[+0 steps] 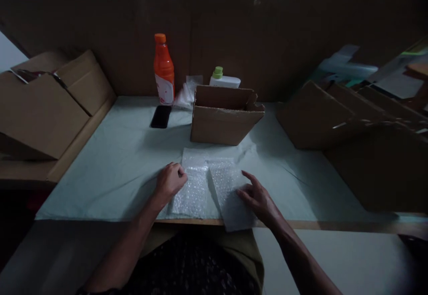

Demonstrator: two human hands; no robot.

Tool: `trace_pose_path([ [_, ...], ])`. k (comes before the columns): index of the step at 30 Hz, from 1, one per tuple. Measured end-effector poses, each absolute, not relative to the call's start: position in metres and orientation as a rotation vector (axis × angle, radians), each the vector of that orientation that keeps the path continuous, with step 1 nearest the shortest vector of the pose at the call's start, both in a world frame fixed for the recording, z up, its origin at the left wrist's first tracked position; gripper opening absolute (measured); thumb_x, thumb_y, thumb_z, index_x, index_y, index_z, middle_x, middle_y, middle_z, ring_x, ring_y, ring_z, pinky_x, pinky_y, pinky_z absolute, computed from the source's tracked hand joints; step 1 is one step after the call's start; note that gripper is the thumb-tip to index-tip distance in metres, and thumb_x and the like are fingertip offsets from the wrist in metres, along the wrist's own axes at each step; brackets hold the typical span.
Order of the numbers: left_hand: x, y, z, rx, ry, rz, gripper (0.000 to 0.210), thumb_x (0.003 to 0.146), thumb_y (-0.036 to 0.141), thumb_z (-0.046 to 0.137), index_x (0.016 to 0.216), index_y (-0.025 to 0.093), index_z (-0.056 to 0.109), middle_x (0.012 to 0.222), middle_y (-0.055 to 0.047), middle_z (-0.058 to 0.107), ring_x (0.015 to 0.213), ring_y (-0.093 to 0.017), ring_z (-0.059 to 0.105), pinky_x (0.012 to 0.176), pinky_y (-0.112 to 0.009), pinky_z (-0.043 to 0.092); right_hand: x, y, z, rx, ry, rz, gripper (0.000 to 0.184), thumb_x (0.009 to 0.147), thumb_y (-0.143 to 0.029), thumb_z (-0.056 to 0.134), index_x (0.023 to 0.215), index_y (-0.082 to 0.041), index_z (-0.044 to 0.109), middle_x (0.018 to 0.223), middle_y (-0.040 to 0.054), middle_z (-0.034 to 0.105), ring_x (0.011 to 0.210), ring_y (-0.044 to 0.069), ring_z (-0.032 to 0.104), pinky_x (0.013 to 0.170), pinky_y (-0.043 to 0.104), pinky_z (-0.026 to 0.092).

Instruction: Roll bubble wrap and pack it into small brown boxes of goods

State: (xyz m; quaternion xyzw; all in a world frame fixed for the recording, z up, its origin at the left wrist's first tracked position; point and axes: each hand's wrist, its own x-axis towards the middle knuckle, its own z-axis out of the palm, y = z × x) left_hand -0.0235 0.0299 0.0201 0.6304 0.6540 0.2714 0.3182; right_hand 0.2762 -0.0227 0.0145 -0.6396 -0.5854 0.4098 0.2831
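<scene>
Two flat bubble wrap pieces lie side by side in front of me. My left hand [171, 181] is curled into a fist at the side of the left bubble wrap piece [194, 192]; whether its fingers hold anything is hidden. By the right bubble wrap piece [227, 188], my right hand [257, 197] has its fingers apart, the index finger stretched out over the edge. That piece is slanted, and its near end hangs past the table edge. Just beyond both pieces stands an open cardboard box [224, 126].
An orange bottle [164, 70], a dark phone [161, 116], crumpled clear plastic [187, 94] and a white bottle with a green cap [224, 81] are at the back. Cardboard boxes flank the cloth-covered table [133, 152] on the left [43, 112] and right [317, 116].
</scene>
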Motion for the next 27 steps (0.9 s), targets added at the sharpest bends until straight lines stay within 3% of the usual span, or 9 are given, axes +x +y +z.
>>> trace_pose_path([
  [4,-0.066,0.009,0.036,1.204,1.483,0.990,0.022,0.065,0.041,0.060,0.068,0.021,0.053,0.064,0.002,0.052,0.059,-0.014,0.049,0.060,-0.027,0.041,0.250,-0.026,0.006,-1.583,-1.388,1.305,0.080,0.083,-0.049,0.062,0.148,-0.012,0.033,0.066,-0.0067,0.049,0.055,0.012,0.045,0.050,0.024,0.032],
  [9,-0.106,-0.012,0.053,0.680,1.359,1.277,0.032,0.054,0.038,0.070,0.069,0.021,0.047,0.060,0.006,0.048,0.054,-0.012,0.046,0.054,-0.025,0.037,0.220,-0.022,0.000,-1.431,-1.307,1.513,0.087,0.080,-0.049,0.065,0.150,-0.014,0.027,0.080,-0.0005,0.061,0.069,0.015,0.057,0.058,0.026,0.041],
  [12,-0.093,-0.016,0.059,0.640,1.273,1.292,0.032,0.053,0.034,0.071,0.069,0.021,0.046,0.062,0.005,0.051,0.054,-0.012,0.049,0.053,-0.024,0.037,0.219,-0.024,0.005,-1.469,-1.365,1.501,0.086,0.081,-0.049,0.065,0.151,-0.014,0.027,0.089,0.0033,0.064,0.073,0.016,0.060,0.063,0.028,0.045],
  [16,-0.048,-0.009,0.065,0.634,1.031,1.278,0.033,0.054,0.030,0.073,0.063,0.020,0.044,0.066,0.005,0.053,0.057,-0.011,0.051,0.054,-0.023,0.040,0.230,-0.034,0.008,-1.527,-1.422,1.392,0.084,0.081,-0.042,0.065,0.151,-0.015,0.028,0.091,0.0025,0.064,0.062,0.012,0.055,0.059,0.027,0.044],
  [20,0.000,0.011,0.051,0.795,1.023,1.198,0.033,0.056,0.038,0.072,0.060,0.019,0.045,0.071,0.002,0.055,0.061,-0.010,0.049,0.056,-0.022,0.041,0.234,-0.041,-0.001,-1.462,-1.362,1.388,0.079,0.080,-0.038,0.064,0.150,-0.020,0.031,0.089,-0.0003,0.061,0.063,0.011,0.055,0.058,0.026,0.045],
  [27,0.025,0.043,0.002,0.935,1.297,1.070,0.027,0.053,0.034,0.074,0.062,0.018,0.054,0.054,0.006,0.048,0.051,-0.008,0.042,0.049,-0.019,0.031,0.236,-0.046,0.002,-1.416,-1.193,1.554,0.068,0.085,-0.053,0.060,0.141,-0.024,0.035,0.100,0.0052,0.064,0.071,0.017,0.065,0.052,0.028,0.055],
])
